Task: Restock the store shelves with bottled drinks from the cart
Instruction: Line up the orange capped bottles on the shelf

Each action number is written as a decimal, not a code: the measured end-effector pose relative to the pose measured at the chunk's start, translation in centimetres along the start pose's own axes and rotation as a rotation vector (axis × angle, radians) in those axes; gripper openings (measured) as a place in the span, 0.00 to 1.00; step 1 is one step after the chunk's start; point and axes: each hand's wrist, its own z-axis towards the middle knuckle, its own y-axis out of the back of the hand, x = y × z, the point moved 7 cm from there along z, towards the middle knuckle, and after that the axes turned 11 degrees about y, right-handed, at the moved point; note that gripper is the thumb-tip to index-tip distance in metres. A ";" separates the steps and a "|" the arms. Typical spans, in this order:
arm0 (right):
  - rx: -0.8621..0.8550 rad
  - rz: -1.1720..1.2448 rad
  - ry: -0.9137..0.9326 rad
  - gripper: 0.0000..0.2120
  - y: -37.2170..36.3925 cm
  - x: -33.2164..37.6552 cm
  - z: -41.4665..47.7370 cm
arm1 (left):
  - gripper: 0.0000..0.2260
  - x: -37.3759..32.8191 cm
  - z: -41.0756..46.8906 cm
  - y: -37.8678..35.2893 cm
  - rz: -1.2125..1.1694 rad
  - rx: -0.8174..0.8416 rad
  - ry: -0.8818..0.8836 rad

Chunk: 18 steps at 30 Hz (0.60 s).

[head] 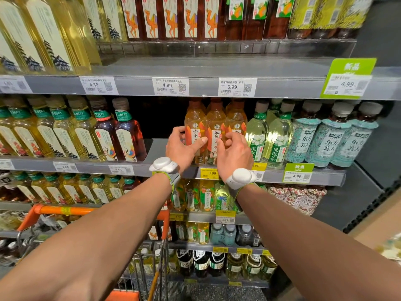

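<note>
My left hand point(181, 146) gripped the leftmost oolong bottle point(193, 122) at the shelf front, thumb across its label. My right hand point(235, 153) curled on the middle oolong bottle point(214, 124) next to it. Pale-green tea bottles point(258, 135) stood just beside that row on the rt, red-tea bottles point(130, 131) to the lt past a dark gap. Grey shelf point(325, 177) w/ yellow price tag point(209, 172) in a store aisle; orange cart handle point(65, 210) lower lt.
</note>
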 end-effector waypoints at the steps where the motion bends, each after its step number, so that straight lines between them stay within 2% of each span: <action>1: -0.031 0.007 0.005 0.12 0.3 -0.2 0.0 | 0.32 -0.1 0.1 -0.1 0.008 -0.005 0.012; 4: -0.122 0.028 0.047 0.16 1.4 -0.4 0.4 | 0.40 -0.3 0.3 -0.6 0.082 0.005 0.042; 6: -0.150 0.027 0.061 0.19 1.9 -0.5 0.8 | 0.36 -0.3 0.1 -1.3 0.109 0.040 0.022; 9: -0.110 0.026 0.043 0.25 1.8 -0.7 1.2 | 0.32 -0.1 -0.4 -1.7 0.113 0.046 0.031; 13: -0.043 0.131 0.029 0.26 1.3 -1.1 1.1 | 0.33 0.1 -0.6 -1.8 0.150 0.024 0.061; 18: -0.028 0.117 0.009 0.27 1.3 -1.0 0.6 | 0.41 -0.1 -1.1 -1.8 0.183 0.044 0.117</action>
